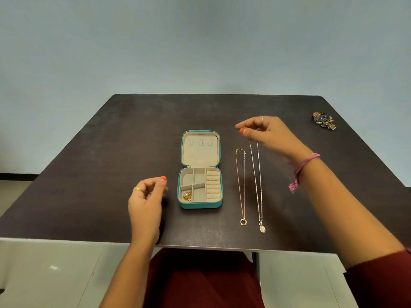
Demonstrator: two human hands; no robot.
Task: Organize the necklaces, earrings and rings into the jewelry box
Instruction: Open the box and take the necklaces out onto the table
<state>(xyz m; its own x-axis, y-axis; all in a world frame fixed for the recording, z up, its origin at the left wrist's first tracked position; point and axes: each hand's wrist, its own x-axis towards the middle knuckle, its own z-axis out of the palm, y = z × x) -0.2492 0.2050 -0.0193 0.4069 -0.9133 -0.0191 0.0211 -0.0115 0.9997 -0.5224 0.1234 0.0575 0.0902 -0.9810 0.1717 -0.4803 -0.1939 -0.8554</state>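
I see my right hand (264, 132) over the far end of the silver necklace (258, 185), fingers curled down at the top of its chain. It seems to pinch the chain there, but the contact is hidden under the fingers, so I cannot tell for sure. My left hand (146, 196) hangs loosely curled near the left side of the jewelry box (200, 204) and holds nothing.

The box lies open on the table (111, 141), with some gold pieces (187, 196) already in its near left compartment. The gold necklace (242, 185) lies just beside the silver one, between it and the box.

The risk, I think, is this: if I lift the silver chain carelessly, it can drag across the gold one and the two tangle. A thin chain can also slip from a weak pinch. The dark ornament (324, 121) at the far right corner sits near the table edge, and a reach there could push it off.
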